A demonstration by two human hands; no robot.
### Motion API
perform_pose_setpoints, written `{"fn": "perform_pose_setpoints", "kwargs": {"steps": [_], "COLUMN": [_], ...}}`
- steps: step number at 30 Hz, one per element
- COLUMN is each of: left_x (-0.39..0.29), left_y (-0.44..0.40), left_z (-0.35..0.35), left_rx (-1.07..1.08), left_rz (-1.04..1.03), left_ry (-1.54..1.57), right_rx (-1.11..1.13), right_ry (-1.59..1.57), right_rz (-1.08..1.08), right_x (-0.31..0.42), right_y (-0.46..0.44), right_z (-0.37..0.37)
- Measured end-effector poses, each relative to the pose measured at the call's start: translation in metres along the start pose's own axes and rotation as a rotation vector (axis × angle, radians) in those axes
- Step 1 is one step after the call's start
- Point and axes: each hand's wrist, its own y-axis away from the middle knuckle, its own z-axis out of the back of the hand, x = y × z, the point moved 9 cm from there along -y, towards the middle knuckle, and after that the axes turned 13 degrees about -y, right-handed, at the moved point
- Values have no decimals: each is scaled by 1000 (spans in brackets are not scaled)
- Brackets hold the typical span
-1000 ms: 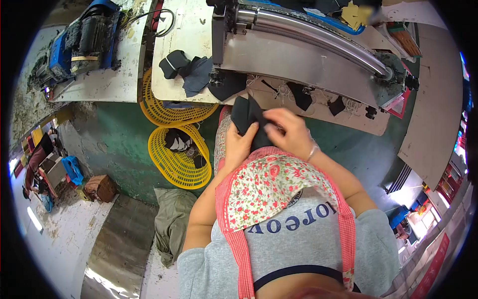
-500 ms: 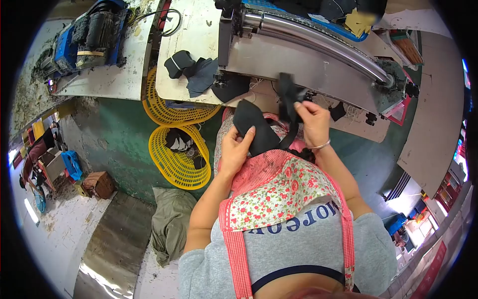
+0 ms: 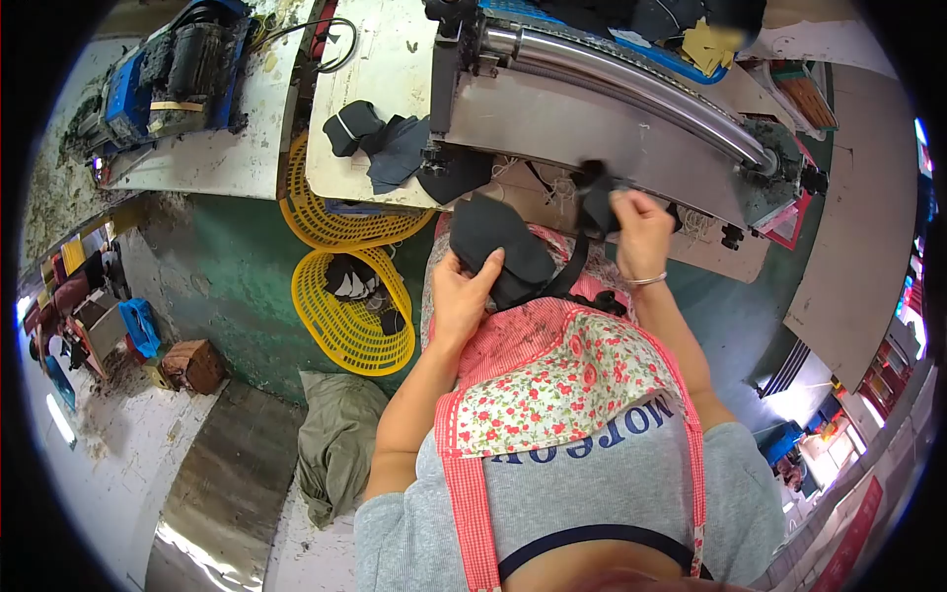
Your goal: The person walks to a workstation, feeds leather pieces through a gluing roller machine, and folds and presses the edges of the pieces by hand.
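A stack of dark fabric pieces [image 3: 501, 242] lies in my left hand [image 3: 466, 298], whose thumb presses on top above my lap. To the right, my right hand [image 3: 643, 232] pinches a dark fabric strip [image 3: 598, 204], blurred by motion, near the machine's front edge. A dark band [image 3: 572, 264] hangs between the strip and the stack, over the flowered apron [image 3: 562, 380]. What lies beneath the stack is hidden.
Ahead stands a machine with a metal roller [image 3: 631, 89]. A tied dark bundle [image 3: 352, 127] and loose dark pieces [image 3: 398, 153] lie on the white table [image 3: 385, 59]. Two yellow baskets [image 3: 353, 355] are at the left, near a grey-green cloth [image 3: 340, 434].
My right hand has moved from beside the stack out to the right with the dark strip. The stack in my left hand now lies flatter and more spread.
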Motion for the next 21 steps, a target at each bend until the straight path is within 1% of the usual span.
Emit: {"fn": "perform_pose_setpoints", "kwargs": {"steps": [1, 2, 3, 4, 5, 7, 8, 10, 13, 16, 17, 19, 20, 21], "left_x": [-4, -9, -13, -18, -24, -35, -29, -24, -20, -21, -23, -21, -19, -14], "left_y": [0, 0, 1, 3, 5, 7, 4, 4, 1, 3, 2, 1, 0, -1], "left_z": [3, 5, 5, -2, -8, -17, -15, -10, -7, -6, -6, -6, -6, -2], "left_rx": [-20, -36, -48, -33, 1, 59, 93, 112, 111, 105, 104, 108, 110, 93], "left_rz": [-27, -54, -79, -119, -115, -110, -115, -86, -86, -64, -53, -89, -107, -68], "left_ry": [-129, -258, -387, -527, -467, -346, -235, -302, -400, -451, -460, -382, -343, -312], "right_rx": [-89, 8, 222, 508, 671, 654, 670, 701, 708, 659, 635, 587, 575, 563], "right_ry": [-66, 281, 349, 444, 405, 351, 346, 332, 357, 451, 425, 374, 365, 357], "right_rz": [74, 139, 356, 379, 403, 507, 446, 320, 390, 609, 588, 546, 463, 383], "right_x": [13, 25, 42, 38, 38, 44, 40, 31, 29, 27, 27, 28, 27, 30], "right_y": [-3, 3, 22, 40, 59, 68, 65, 60, 63, 70, 67, 62, 57, 52], "right_z": [9, -2, -33, -62, -85, -95, -95, -93, -94, -95, -95, -94, -93, -91]}}
